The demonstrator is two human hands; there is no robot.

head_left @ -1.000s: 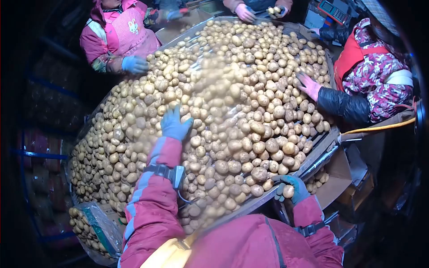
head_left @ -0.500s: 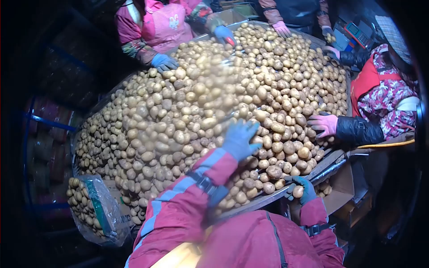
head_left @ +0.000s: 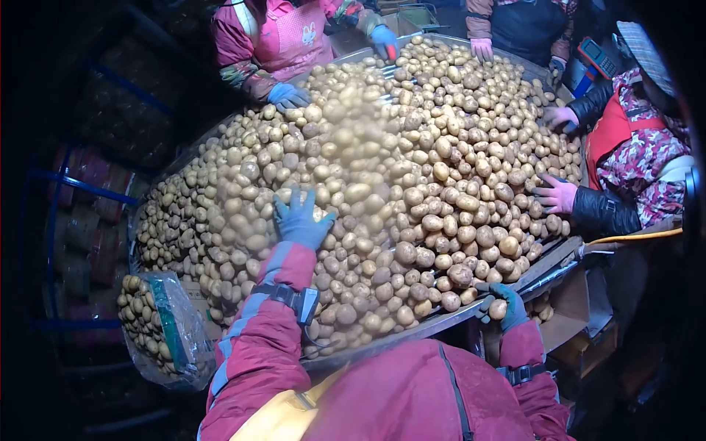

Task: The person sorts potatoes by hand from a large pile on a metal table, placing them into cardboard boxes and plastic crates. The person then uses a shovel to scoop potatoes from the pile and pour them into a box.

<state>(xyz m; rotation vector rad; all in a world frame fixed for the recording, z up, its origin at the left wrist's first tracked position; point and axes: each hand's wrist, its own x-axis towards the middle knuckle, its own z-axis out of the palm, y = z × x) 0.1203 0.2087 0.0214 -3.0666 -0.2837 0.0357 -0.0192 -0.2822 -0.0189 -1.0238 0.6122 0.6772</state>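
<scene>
1. Under and all around the left hand (head_left: 303,223), the bench (head_left: 441,321) spreads widest, its near rim passing just beside the right hand (head_left: 512,307).
2. Ahead of both hands lies the heap of potatoes (head_left: 441,170), loose from edge to edge of the bench apart from small gaps where slats show. Judged by eye, by far the greater share is out on the surface, so most of the handling looks undone.
3. Beyond the left hand, at the far side, stand a person in a pink apron (head_left: 298,40) and a person in a dark apron (head_left: 522,31); past the right hand, at the side, is a person in a red apron (head_left: 616,131). Their gloved hands touch or hover near the potatoes.
4. Well left of the left hand, a clear plastic bag (head_left: 193,332) with a green band already holds a batch of potatoes.
5. Just right of the right hand is a cardboard box (head_left: 570,303), with a few potatoes showing between the two; whether they lie inside it, I cannot tell.
6. The left hand is open, gloved fingers spread, palm down on the potatoes, with nothing visibly gripped.
7. Within the right hand's curled fingers sits one potato (head_left: 498,309), held just outside the rim, apart from the heap.
</scene>
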